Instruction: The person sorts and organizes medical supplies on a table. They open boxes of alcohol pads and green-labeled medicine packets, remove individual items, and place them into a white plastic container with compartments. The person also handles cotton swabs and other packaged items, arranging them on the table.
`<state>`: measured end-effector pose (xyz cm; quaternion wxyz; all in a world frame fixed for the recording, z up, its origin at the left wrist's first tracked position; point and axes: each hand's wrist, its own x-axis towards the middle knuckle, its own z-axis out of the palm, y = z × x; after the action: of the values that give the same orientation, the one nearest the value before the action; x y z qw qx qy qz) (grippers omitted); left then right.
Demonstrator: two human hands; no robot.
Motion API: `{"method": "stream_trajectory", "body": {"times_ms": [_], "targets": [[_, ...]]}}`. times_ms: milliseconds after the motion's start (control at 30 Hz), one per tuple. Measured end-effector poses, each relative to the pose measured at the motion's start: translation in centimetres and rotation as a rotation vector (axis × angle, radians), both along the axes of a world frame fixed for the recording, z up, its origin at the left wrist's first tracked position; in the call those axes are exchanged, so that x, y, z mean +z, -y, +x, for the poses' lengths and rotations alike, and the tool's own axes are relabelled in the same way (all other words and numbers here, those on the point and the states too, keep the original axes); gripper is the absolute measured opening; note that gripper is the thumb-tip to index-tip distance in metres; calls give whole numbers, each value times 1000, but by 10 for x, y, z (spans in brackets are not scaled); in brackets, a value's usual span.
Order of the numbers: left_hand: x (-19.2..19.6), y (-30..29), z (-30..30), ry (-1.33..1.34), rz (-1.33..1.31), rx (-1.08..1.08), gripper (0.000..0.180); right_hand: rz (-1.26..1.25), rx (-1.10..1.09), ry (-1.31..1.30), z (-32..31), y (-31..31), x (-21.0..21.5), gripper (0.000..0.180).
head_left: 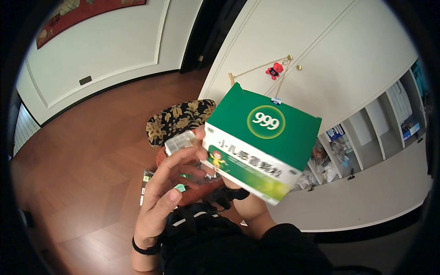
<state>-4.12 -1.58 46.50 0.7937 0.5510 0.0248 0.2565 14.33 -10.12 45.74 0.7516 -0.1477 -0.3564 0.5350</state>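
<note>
A large green and white carton (262, 144) is up in front of me, tilted, with a round emblem on its green face and a small cartoon child on its white side. My left hand (170, 183) reaches to its left edge, fingertips at the cardboard, with thumb and fingers apart. Close to that thumb shows a small pale green piece (179, 187); whether the hand touches it I cannot tell. My right forearm, with a dark band at the wrist, runs up behind the carton. The carton hides my right hand, which seems to hold it from behind.
Beyond my left hand are a floral-covered chair back (181, 120), a reddish seat (195, 195) and a clear plastic container (180, 141). A white cabinet (275, 27) carries a red bear charm (275, 71). Open cubbies (366, 128) with bagged items line the right. Wooden floor (91, 169) spreads left.
</note>
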Motion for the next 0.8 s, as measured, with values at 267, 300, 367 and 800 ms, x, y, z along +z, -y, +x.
{"method": "stream_trajectory", "body": {"times_ms": [267,300,367,800], "targets": [[-1,-11,-18,49,-155,93,106,-70,-702,300,4,8,-17,68],[-3,-15,-17,50,-142,127,107,-98,-804,444,4,12,-21,68],[-5,-20,-18,61,-120,201,110,-139,-853,579,0,19,-28,77],[-24,-37,-14,43,120,251,119,83,-888,1070,-17,34,9,74]]}}
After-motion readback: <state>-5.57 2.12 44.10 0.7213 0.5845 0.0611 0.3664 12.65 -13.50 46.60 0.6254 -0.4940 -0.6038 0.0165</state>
